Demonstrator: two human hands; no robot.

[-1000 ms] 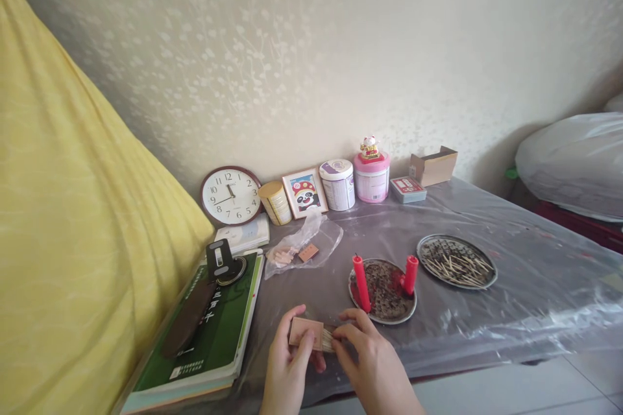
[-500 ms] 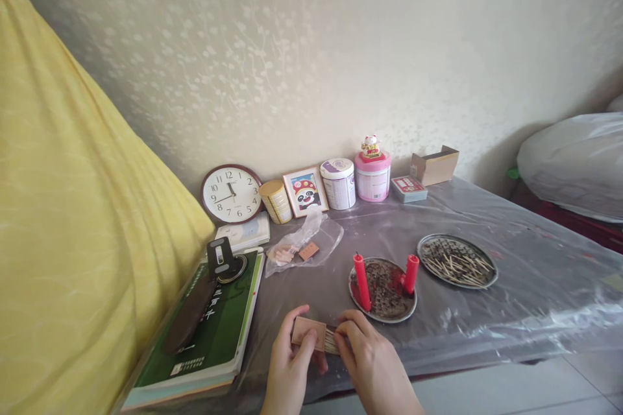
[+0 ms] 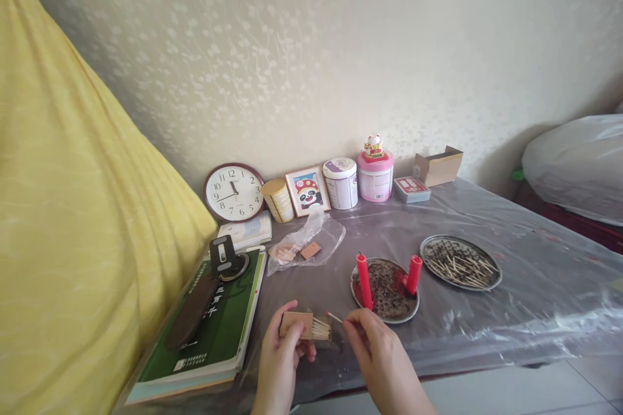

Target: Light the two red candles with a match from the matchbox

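A brown matchbox [image 3: 298,323] is gripped in my left hand [image 3: 282,350], thumb on top. Its tray is slid out to the right and shows several matches [image 3: 320,328]. My right hand [image 3: 372,343] pinches one match [image 3: 335,318], its red head pointing left, just beyond the tray's end. Past my right hand stands a round metal plate [image 3: 384,320] stained with dark residue and red wax. On it are an upright red candle [image 3: 364,282] and a shorter, slightly tilted red candle [image 3: 413,275]. Neither shows a flame.
Another metal plate [image 3: 498,275] at right holds many used matchsticks [image 3: 460,269]. A clear plastic bag [image 3: 335,240] with more matchboxes lies behind my hands. Green books [image 3: 233,331] are stacked at left. A clock [image 3: 234,193], tins and a small carton [image 3: 438,167] line the wall.
My right hand has drawn a match out of the tray and moved slightly right. My left hand, with the matchbox, has shifted a little left, and the tray's matches now show.
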